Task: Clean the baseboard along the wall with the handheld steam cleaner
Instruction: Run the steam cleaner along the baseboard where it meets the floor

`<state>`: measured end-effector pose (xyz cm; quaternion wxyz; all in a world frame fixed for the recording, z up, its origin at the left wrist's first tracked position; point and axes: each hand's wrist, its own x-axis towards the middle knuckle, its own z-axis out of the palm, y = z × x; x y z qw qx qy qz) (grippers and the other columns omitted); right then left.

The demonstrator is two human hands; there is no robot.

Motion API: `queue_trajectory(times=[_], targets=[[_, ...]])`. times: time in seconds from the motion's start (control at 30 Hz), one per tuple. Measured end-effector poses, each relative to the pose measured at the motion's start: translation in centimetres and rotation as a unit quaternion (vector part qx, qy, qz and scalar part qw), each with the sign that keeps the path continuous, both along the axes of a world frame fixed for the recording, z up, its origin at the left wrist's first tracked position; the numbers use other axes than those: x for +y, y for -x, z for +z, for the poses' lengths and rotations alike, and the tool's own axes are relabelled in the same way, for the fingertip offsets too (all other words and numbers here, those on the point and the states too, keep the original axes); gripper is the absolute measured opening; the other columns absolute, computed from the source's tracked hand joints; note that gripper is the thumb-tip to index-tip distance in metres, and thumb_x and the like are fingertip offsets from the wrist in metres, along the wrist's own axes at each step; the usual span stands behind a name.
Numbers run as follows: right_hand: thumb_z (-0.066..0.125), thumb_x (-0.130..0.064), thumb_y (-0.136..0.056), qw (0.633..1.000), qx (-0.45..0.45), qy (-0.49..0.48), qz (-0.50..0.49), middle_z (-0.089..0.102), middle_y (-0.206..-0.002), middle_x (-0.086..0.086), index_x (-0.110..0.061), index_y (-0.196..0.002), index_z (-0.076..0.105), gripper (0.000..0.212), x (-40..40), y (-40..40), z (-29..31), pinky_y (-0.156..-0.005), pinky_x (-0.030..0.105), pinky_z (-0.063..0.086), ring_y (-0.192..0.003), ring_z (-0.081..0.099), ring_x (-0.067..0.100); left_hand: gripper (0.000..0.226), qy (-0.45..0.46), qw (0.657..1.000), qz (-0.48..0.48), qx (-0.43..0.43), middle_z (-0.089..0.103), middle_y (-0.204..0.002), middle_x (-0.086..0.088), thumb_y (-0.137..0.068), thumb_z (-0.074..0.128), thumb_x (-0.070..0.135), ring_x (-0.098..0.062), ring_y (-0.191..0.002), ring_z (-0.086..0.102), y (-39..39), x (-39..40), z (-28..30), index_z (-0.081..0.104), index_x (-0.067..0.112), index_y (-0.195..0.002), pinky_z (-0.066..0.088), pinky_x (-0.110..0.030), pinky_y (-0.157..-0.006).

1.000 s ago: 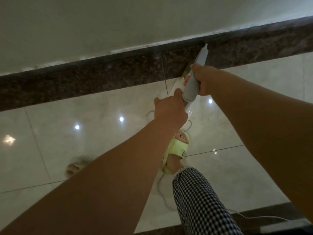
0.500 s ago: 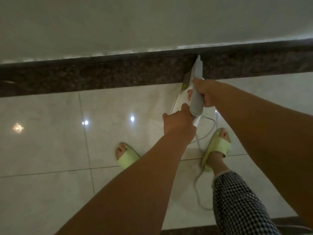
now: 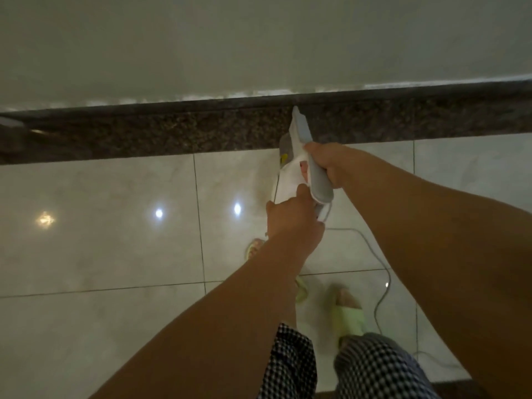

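A dark speckled granite baseboard (image 3: pixel 172 133) runs across the view below a pale wall. The white and grey handheld steam cleaner (image 3: pixel 299 156) points its narrow nozzle at the baseboard's upper edge, right of centre. My right hand (image 3: pixel 325 159) grips its grey handle from the right side. Below it, my left hand (image 3: pixel 290 217) holds the rear of the white body. The underside of the cleaner is hidden behind my hands.
Glossy pale floor tiles (image 3: pixel 100 240) reflect ceiling lights. The white power cord (image 3: pixel 380 266) loops on the floor to the right of my feet in green slippers (image 3: pixel 349 315). Checked trousers (image 3: pixel 290 364) fill the bottom middle.
The view has shifted along the wall, and both feet have stepped closer together. The cleaner's nozzle stays against the baseboard's top edge, with both hands holding as before.
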<state>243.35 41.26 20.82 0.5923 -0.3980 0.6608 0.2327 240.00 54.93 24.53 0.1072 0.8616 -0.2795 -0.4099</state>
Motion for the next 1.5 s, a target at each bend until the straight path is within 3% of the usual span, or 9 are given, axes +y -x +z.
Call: queue_trajectory(times=[0.07,0.23,0.33,0.4,0.5,0.73,0.97,1.13,1.5], targets=[[0.059,-0.043,-0.092,1.000,0.004,0.004,-0.024,0.067,-0.084,0.004,-0.012,-0.118,0.056,0.040,0.4,0.2,0.3,-0.065,0.030,0.056,-0.065,0.062,0.014,0.039,0.004,1.000,-0.011,-0.006,0.043,-0.067,0.011,-0.083,0.062,0.032,-0.017,-0.065,0.047,-0.1,0.7,0.4,0.026,0.025,-0.097,0.035,-0.039,-0.085],[0.059,-0.042,-0.093,0.996,0.019,0.035,-0.080,0.067,-0.091,0.005,-0.011,-0.119,0.055,0.040,-0.4,2.9,2.5,-0.057,0.031,0.052,-0.069,0.062,0.015,0.039,0.007,0.997,-0.080,-0.002,0.050,-0.075,0.009,-0.084,0.062,0.035,-0.018,-0.068,0.049,0.2,0.4,2.7,0.027,0.024,-0.098,0.036,-0.041,-0.090],[0.058,-0.042,-0.093,0.995,0.024,0.053,-0.087,0.068,-0.096,0.006,-0.011,-0.123,0.054,0.043,-1.6,4.5,4.2,-0.075,0.034,0.056,-0.072,0.063,0.016,0.041,0.029,0.994,-0.105,0.017,0.051,-0.078,0.008,-0.084,0.064,0.037,-0.022,-0.078,0.060,1.4,-0.8,4.2,0.030,0.022,-0.102,0.037,-0.044,-0.093],[0.058,-0.041,-0.094,0.994,0.029,0.061,-0.086,0.067,-0.093,0.006,-0.011,-0.123,0.053,0.042,-2.2,5.2,5.2,-0.081,0.035,0.056,-0.071,0.062,0.016,0.041,0.042,0.994,-0.102,0.021,0.052,-0.079,0.008,-0.084,0.064,0.036,-0.023,-0.082,0.062,2.2,-1.2,4.5,0.029,0.022,-0.100,0.037,-0.044,-0.092],[0.057,-0.040,-0.094,0.994,0.029,0.068,-0.080,0.065,-0.086,0.005,-0.011,-0.121,0.052,0.039,-3.3,6.3,6.8,-0.065,0.032,0.053,-0.070,0.061,0.016,0.040,0.055,0.994,-0.091,0.024,0.051,-0.076,0.009,-0.084,0.063,0.035,-0.024,-0.081,0.063,3.6,-2.3,5.3,0.027,0.022,-0.098,0.038,-0.046,-0.093],[0.059,-0.043,-0.092,0.994,0.030,0.092,-0.056,0.067,-0.092,0.005,-0.013,-0.116,0.051,0.040,-5.0,7.4,7.9,-0.086,0.036,0.055,-0.081,0.065,0.018,0.038,0.064,0.996,-0.058,0.037,0.060,-0.081,0.006,-0.083,0.063,0.034,-0.023,-0.080,0.063,5.8,-4.3,6.4,0.030,0.021,-0.098,0.039,-0.041,-0.087],[0.061,-0.043,-0.091,0.994,0.026,0.101,-0.034,0.067,-0.098,0.007,-0.012,-0.118,0.048,0.043,-7.5,7.4,8.4,-0.079,0.034,0.057,-0.081,0.066,0.017,0.042,0.051,0.998,-0.036,0.025,0.065,-0.093,0.004,-0.083,0.065,0.038,-0.023,-0.089,0.064,6.5,-7.1,6.8,0.030,0.022,-0.101,0.039,-0.044,-0.093],[0.061,-0.043,-0.091,0.995,0.023,0.092,-0.013,0.068,-0.098,0.006,-0.012,-0.121,0.050,0.044,-8.9,7.4,8.9,-0.052,0.029,0.050,-0.071,0.064,0.015,0.043,0.037,0.999,-0.019,0.024,0.064,-0.092,0.006,-0.083,0.065,0.038,-0.023,-0.090,0.065,6.9,-8.6,6.9,0.028,0.023,-0.099,0.038,-0.045,-0.096],[0.061,-0.042,-0.091,0.996,0.026,0.078,0.031,0.068,-0.105,0.006,-0.012,-0.125,0.047,0.047,-10.1,7.7,9.0,-0.052,0.030,0.048,-0.082,0.065,0.017,0.043,0.033,0.999,0.008,0.029,0.063,-0.096,0.006,-0.084,0.066,0.039,-0.021,-0.093,0.064,7.9,-10.2,6.8,0.031,0.023,-0.101,0.041,-0.042,-0.094]])
